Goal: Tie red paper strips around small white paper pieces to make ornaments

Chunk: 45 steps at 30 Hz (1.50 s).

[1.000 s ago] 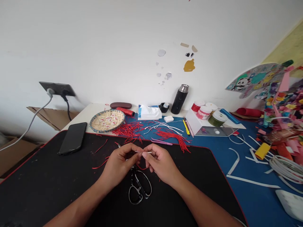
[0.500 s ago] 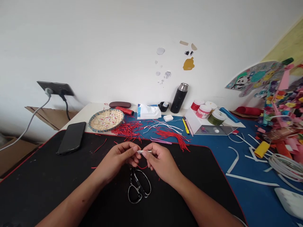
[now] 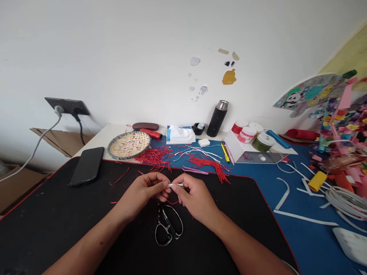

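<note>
Between my two hands is a short, thin white cord (image 3: 175, 185), stretched nearly level over the black mat. My left hand (image 3: 150, 186) is closed, pinching its left end between thumb and fingertips. My right hand (image 3: 197, 194) is closed too, with thumb and forefinger on its right part. A red cord (image 3: 173, 203) shows just beneath my fingers; I cannot tell whether either hand touches it. Black-handled scissors (image 3: 169, 229) lie on the mat below my hands, their blades hidden under my left hand.
Beyond the mat (image 3: 229, 236) lie red cords (image 3: 155, 157), white cords (image 3: 200, 152) and purple tweezers (image 3: 195, 170). A woven basket (image 3: 129, 144) with small red-and-white pieces stands behind a phone (image 3: 86, 167). A black flask (image 3: 217, 119) and paint jars (image 3: 247, 135) stand at the back.
My fingers have shifted slightly on the white cord, and my right thumb sits a little lower, so more of the cord shows. Everything else stays in place.
</note>
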Motion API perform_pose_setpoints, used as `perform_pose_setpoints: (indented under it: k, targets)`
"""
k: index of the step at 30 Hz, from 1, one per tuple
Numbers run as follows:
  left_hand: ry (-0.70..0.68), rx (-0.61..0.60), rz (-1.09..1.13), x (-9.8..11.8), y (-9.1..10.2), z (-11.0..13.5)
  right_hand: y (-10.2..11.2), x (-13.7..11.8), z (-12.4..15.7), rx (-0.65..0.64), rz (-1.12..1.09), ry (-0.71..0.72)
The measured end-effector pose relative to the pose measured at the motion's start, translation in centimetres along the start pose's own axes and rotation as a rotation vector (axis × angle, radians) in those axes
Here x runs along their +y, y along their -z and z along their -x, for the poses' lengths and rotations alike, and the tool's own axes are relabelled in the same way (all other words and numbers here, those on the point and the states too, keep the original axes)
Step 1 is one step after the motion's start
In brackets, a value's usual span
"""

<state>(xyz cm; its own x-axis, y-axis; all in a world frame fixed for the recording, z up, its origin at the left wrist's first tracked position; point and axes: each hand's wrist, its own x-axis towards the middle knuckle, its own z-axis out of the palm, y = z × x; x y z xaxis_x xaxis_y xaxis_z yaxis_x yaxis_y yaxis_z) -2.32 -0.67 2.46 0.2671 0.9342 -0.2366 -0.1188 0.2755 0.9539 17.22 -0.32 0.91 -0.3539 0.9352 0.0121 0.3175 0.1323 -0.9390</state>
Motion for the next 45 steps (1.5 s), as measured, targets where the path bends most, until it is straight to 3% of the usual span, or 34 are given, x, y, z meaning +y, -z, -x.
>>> perform_pose_setpoints:
  k: [15,26,35,45]
  targets:
    - [-0.018,0.006,-0.032,-0.3,0.3,-0.1,0.0,0.1,0.1,-0.020,0.048,0.032]
    - [0.008,0.021,0.167,-0.7,0.0,-0.1,0.1,-0.1,-0.2,-0.056,-0.228,-0.063]
    - [-0.155,0.011,-0.009,-0.9,0.1,0.1,0.4,-0.5,-0.3,-0.082,-0.336,-0.088]
    - [-0.188,0.048,-0.183,-0.6,0.0,0.3,0.3,-0.8,-0.2,-0.092,-0.310,-0.107]
